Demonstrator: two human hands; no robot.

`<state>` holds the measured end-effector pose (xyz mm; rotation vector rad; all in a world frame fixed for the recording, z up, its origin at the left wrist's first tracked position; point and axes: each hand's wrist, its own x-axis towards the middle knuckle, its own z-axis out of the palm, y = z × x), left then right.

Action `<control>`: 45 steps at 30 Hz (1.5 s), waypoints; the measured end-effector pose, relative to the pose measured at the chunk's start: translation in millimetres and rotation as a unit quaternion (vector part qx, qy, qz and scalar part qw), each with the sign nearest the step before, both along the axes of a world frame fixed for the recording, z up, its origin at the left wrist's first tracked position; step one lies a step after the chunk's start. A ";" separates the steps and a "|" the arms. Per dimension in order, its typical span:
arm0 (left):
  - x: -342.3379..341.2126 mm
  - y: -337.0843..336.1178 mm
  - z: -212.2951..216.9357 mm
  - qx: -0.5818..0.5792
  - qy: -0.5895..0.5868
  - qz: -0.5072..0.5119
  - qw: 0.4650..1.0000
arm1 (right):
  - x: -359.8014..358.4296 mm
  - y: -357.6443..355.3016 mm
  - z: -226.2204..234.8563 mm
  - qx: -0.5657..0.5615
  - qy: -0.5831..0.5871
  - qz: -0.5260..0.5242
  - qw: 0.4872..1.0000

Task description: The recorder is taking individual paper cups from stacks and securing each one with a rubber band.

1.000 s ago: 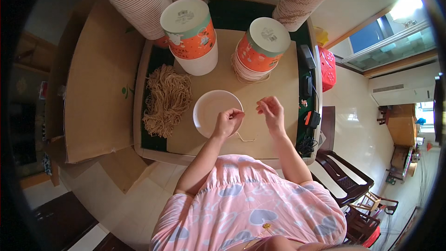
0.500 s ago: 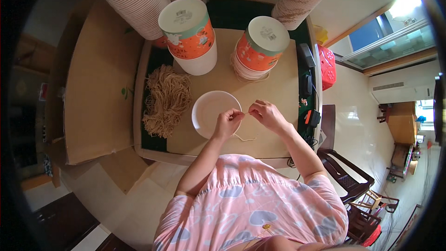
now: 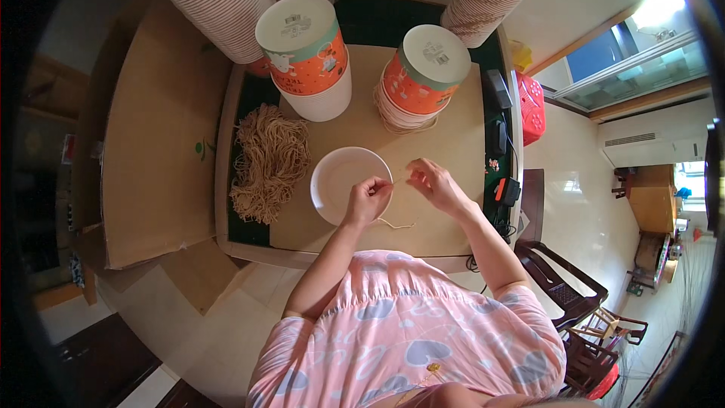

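Observation:
A white round paper bucket (image 3: 332, 181), its inside showing, stands on the board in front of me. At its right rim my left hand (image 3: 366, 200) pinches a short piece of beige cord, mostly hidden by the fingers. My right hand (image 3: 434, 185) is just to the right, thumb and forefinger bent close to the cord's thin end, which shows faintly between the hands. Another length of the cord (image 3: 396, 224) trails onto the board below the left hand. A large tangled bundle of beige cords (image 3: 270, 162) lies left of the bucket.
Two upturned stacks of orange-and-white paper buckets, one left (image 3: 308, 68) and one right (image 3: 427, 75), stand behind the bucket. Taller stacks rise at the back. A cardboard box (image 3: 162, 128) adjoins the table's left edge. Chargers and cables (image 3: 507, 193) line the right edge.
My right hand has drawn slightly up and away from the left, and its fingers look looser. The gap between the hands has widened. My left hand stays at the bucket's rim.

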<state>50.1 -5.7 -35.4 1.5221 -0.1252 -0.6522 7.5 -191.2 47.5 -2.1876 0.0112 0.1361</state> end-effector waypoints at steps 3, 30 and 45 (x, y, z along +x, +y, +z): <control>0.5 -0.2 4.3 0.010 0.000 -0.008 1.000 | -0.7 3.0 -3.8 0.005 -0.016 0.015 1.000; 17.2 17.5 14.6 -0.075 0.347 -0.001 0.935 | -16.1 36.2 -16.7 -0.044 -0.110 0.013 0.993; 23.9 24.1 -12.4 -0.173 0.453 -0.112 0.868 | -18.6 53.2 -22.9 -0.070 -0.151 -0.024 0.986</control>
